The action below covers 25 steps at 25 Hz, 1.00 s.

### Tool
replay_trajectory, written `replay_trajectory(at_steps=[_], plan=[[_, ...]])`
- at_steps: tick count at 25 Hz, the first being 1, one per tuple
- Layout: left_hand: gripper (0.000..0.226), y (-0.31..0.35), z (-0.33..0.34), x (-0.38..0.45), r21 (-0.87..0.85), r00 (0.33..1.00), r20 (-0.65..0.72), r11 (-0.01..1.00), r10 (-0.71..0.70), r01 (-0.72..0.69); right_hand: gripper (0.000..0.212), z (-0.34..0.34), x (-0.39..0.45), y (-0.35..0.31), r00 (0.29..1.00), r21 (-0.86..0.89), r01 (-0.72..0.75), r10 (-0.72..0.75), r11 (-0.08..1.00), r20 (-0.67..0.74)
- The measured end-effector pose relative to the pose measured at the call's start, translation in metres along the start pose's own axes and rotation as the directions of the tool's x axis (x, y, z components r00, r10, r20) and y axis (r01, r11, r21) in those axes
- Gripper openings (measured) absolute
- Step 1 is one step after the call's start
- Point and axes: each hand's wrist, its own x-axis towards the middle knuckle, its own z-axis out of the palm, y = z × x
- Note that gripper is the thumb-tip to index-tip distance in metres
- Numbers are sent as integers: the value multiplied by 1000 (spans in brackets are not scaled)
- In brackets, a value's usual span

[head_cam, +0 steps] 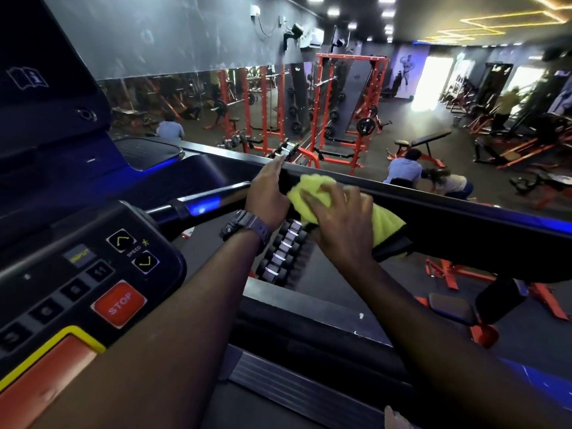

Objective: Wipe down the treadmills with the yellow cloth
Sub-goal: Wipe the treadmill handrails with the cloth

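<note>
item: yellow cloth, bunched on treadmill side rail. your right hand grasps it against the rail; your left hand lies flat, fingers straight, beside it.

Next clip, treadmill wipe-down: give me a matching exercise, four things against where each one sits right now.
Things:
1. yellow cloth
2. left hand
3. STOP button
4. dumbbell rack

Places:
A. on the console, lower left
B. on the floor below the rail
C. under the right hand on the side rail
D. resting on the rail, left of the cloth

Pairs: 1-C, 2-D, 3-A, 4-B
</note>
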Motion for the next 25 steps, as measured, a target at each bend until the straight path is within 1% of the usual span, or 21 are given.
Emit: replay_trajectory(at_steps=[1,2,4,5,6,7,8,9,10,11,12,13,15,16,17,18,20,21,22,23,25], plan=[[68,-1,1,0,-12,1000,0,1000,14,-14,62,-5,15,-12,996,18,-86,87,996,-10],[67,-1,2,0,-22,1000,-2,1000,18,-18,62,-5,23,-24,997,30,-80,80,996,-3],[72,1,2,-2,-17,1000,4,1000,-1,1,45,5,14,-34,988,30,150,-151,988,18],[77,2,1,-2,-11,1000,13,1000,-16,16,39,9,0,-25,961,34,271,-273,962,51],[81,2,0,-3,-13,999,22,1000,-28,28,37,9,-12,-10,936,33,344,-345,939,71],[83,1,0,-3,-17,999,23,1000,-25,26,40,4,-14,4,938,29,341,-342,940,59],[82,0,0,-2,-24,1000,11,1000,-12,12,46,-1,-7,11,964,10,265,-265,964,27],[79,-2,0,-2,-28,1000,-3,1000,13,-13,52,-7,7,10,991,-9,136,-136,991,-9],[77,-4,3,-1,-31,999,-9,999,42,-42,58,-11,21,3,999,-4,9,-9,1000,-41],[75,-5,5,-1,-25,998,-7,998,64,-64,60,-15,32,-6,998,15,-46,46,999,-50],[73,-6,6,-2,-12,997,2,997,79,-79,57,-11,33,-15,999,17,1,0,1000,-45],[73,-5,7,-3,6,996,17,996,90,-90,50,-2,23,-17,991,1,123,-123,992,-43],[77,-5,6,-3,65,993,60,993,99,-103,36,14,-17,7,935,0,353,-353,936,-12],[77,-5,6,-4,117,989,86,984,122,-132,35,12,-34,29,913,2,409,-409,913,-5],[77,-3,7,-4,172,979,115,967,170,-188,37,4,-40,49,913,5,408,-408,913,-19],[77,-1,10,-5,219,960,158,940,230,-261,44,-4,-38,64,938,-14,344,-344,939,-45],[80,6,19,-8,246,910,248,887,331,-390,64,-19,-17,68,992,-34,37,-40,999,-118],[80,11,24,-10,232,898,267,881,350,-413,70,-25,-5,62,983,-1,-104,103,995,-153],[78,13,27,-12,208,899,259,889,352,-408,69,-25,-2,54,978,25,-129,131,991,-162],[75,13,28,-14,179,909,232,903,346,-390,61,-19,-9,46,987,11,-42,44,999,-157],[71,10,28,-14,130,928,182,927,326,-352,44,3,-46,55,965,-38,250,-252,968,-78]])
